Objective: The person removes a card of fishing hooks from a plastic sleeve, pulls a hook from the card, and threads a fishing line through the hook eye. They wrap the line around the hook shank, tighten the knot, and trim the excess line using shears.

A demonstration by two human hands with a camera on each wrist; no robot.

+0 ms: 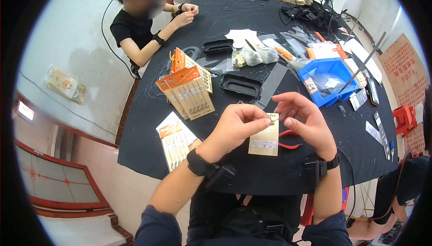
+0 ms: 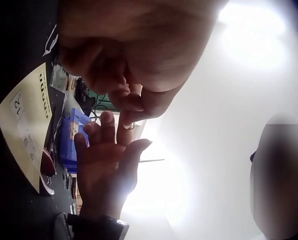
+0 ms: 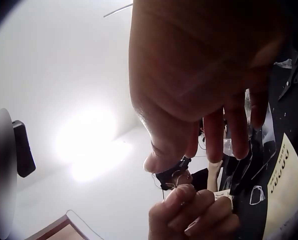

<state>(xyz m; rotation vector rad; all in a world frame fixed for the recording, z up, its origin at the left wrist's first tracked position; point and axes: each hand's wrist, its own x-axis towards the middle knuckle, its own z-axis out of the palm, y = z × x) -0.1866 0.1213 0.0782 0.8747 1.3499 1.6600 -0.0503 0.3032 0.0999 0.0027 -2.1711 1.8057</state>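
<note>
My left hand (image 1: 238,126) pinches a small fish hook (image 2: 132,125) between thumb and forefinger; most of it is hidden by the fingertips. Facing it, my right hand (image 1: 308,120) has its fingers loosely bent and spread, with nothing gripped between them. Below both hands lies a cream card (image 1: 263,146) marked 12, printed with a row of hook shapes. Red-handled pliers (image 1: 290,146) rest on the black table partly behind the card and the right hand. Left of my left hand, a white-and-orange packet of hook cards (image 1: 173,142) lies near the table edge.
Orange-topped hook cards (image 1: 191,93) stand in a stack at the left. Black trays (image 1: 240,85), a small jar (image 1: 237,56) and a blue bin (image 1: 308,72) holding plastic bags sit farther back. A person (image 1: 139,30) works across the table. Black cables (image 1: 310,12) pile up behind.
</note>
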